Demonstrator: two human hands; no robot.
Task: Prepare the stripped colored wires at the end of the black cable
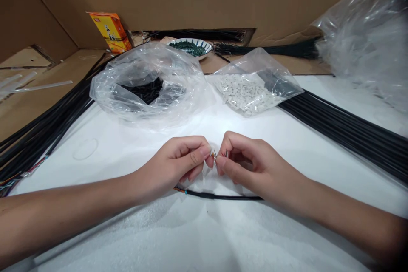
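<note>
My left hand (188,157) is closed in a pinch on a small white connector (211,150), mostly hidden by the thumb and finger. Close beside it, my right hand (247,159) pinches thin wires (214,156) whose ends show between the two hands. Whether a wire end sits inside the connector, I cannot tell. Below the hands a black cable (229,197) lies across the white surface, with coloured wires fanning from its left end under my left hand.
An open plastic bag of black parts (148,90) stands beyond my left hand. A clear bag of small white connectors (244,91) lies right of it. Black cable bundles (344,125) flank both sides. Behind are a plate of green bits (204,45) and a yellow-orange box (110,29).
</note>
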